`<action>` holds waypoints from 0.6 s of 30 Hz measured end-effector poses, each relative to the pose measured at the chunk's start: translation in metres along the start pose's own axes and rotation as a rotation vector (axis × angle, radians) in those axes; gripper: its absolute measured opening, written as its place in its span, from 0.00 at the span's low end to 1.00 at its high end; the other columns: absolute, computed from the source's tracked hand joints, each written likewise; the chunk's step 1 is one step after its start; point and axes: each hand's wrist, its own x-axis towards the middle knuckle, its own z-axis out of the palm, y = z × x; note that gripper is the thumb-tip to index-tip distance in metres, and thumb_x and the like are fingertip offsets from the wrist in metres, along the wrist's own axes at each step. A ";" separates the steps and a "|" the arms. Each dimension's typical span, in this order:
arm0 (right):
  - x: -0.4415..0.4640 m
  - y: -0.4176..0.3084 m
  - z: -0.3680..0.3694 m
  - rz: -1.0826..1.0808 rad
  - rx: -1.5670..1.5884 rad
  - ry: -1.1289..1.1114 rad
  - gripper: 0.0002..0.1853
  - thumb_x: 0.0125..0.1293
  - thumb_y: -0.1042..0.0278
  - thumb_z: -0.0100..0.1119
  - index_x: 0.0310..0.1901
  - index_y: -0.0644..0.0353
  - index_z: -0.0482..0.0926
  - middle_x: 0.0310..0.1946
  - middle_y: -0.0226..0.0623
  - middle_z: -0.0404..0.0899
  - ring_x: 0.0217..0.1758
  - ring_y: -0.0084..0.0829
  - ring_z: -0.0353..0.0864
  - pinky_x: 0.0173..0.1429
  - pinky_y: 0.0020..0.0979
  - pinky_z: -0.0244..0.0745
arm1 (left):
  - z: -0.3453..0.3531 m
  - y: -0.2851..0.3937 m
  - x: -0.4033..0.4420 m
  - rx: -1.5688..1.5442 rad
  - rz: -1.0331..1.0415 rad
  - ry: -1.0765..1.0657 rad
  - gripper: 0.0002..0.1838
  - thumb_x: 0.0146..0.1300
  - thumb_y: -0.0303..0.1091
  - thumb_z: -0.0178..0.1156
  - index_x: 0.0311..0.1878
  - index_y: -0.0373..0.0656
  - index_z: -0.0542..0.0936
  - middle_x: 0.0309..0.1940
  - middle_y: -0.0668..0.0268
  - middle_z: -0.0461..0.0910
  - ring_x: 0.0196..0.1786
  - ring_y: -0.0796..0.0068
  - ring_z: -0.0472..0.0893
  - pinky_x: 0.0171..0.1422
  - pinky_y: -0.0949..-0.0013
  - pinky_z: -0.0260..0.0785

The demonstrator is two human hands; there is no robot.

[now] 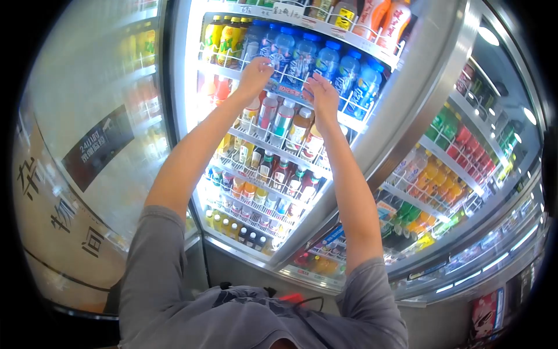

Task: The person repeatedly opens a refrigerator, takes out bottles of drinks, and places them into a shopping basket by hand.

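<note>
Both my arms reach up into an open, lit drinks fridge. My left hand (256,77) is at the front of the upper shelf, by the white wire rail, its fingers curled together; whatever they may grip is too small to make out. My right hand (322,95) is raised a little lower, with its fingers apart and nothing seen in them, in front of the shelf's price strip (289,91). Behind both hands stands a row of blue-capped water bottles (326,60). Yellow bottles (222,42) fill the left end of that shelf.
The open glass door (110,134) is on the left. Lower shelves hold several rows of bottles (299,126), and orange-red bottles (394,23) stand on the shelf above. To the right, another glass-fronted fridge (450,157) holds drinks beyond a metal post (407,128).
</note>
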 end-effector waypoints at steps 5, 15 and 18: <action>0.057 0.009 0.020 -0.134 -0.095 -0.032 0.22 0.69 0.70 0.54 0.62 0.73 0.72 0.52 0.44 0.81 0.51 0.30 0.81 0.55 0.27 0.78 | -0.014 -0.011 0.055 0.202 0.106 0.038 0.35 0.60 0.47 0.68 0.65 0.36 0.72 0.53 0.53 0.80 0.53 0.64 0.80 0.58 0.65 0.71; 0.098 0.038 0.026 -0.087 -0.353 -0.005 0.27 0.65 0.64 0.58 0.63 0.70 0.73 0.56 0.48 0.81 0.57 0.37 0.82 0.62 0.29 0.72 | 0.020 -0.027 0.121 0.284 0.120 -0.100 0.47 0.50 0.58 0.73 0.63 0.31 0.71 0.51 0.52 0.80 0.53 0.61 0.81 0.57 0.64 0.71; 0.090 0.044 0.027 -0.254 -0.372 -0.097 0.28 0.66 0.64 0.57 0.64 0.72 0.70 0.59 0.51 0.78 0.61 0.37 0.80 0.64 0.30 0.71 | 0.020 -0.040 0.125 0.307 0.125 -0.156 0.44 0.50 0.57 0.74 0.59 0.30 0.73 0.46 0.56 0.82 0.47 0.66 0.82 0.52 0.67 0.73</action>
